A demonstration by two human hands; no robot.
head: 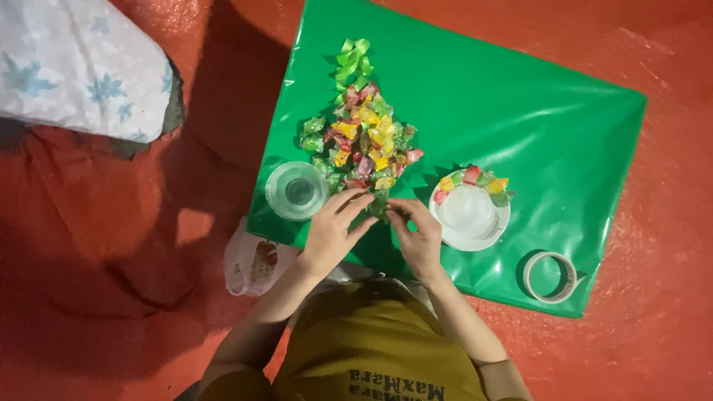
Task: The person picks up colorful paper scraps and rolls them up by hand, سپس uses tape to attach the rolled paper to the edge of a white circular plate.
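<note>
A small green-wrapped candy (379,207) is pinched at the near edge of the colourful candy pile (364,141).

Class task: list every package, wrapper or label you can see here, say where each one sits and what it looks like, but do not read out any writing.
Wrapped sweets: heaped mid-sheet, red, yellow, green.
Green sweet: between left hand and right hand.
Sweets on white plate: along its far rim.
Plastic bag: floor, left of sheet, whitish.
Shirt print: dark lettering on mustard.
</note>
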